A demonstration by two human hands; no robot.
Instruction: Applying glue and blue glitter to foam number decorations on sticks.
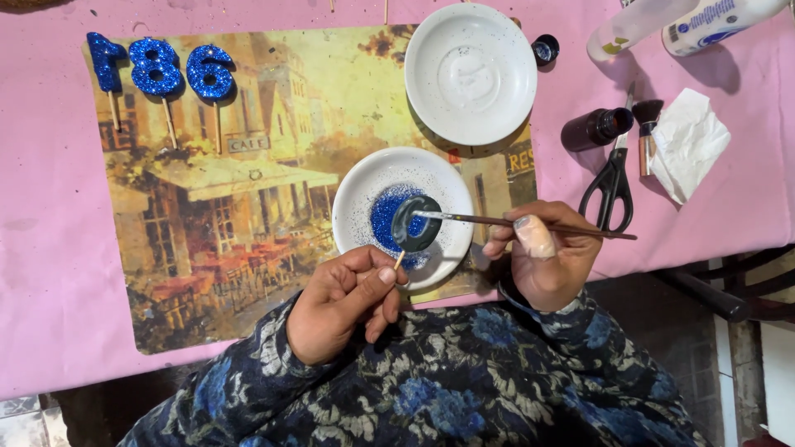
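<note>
The round grey candle (416, 223) on a thin stick is pinched in the left hand (344, 302) over a white plate (356, 194) of sparkly blue glitter (385, 217). The right hand (546, 261) grips a thin paintbrush (530, 223), its tip touching the candle.

Both forearms enter from the near edge, sleeved in dark blue floral fabric to the wrists, and converge toward the middle. Left hand (344, 302): back of the hand up, fingers curled inward, thumb pressed against the index fingertip in a closed pinch grip; thumbnail visible, pointing right and slightly far. Right hand (542, 257): sits right of the left hand, slightly farther out, fingers folded, thumb laid flat across the top with a pale coated nail, grip closed in a pen-style hold. The two hands are near each other, not touching.
</note>
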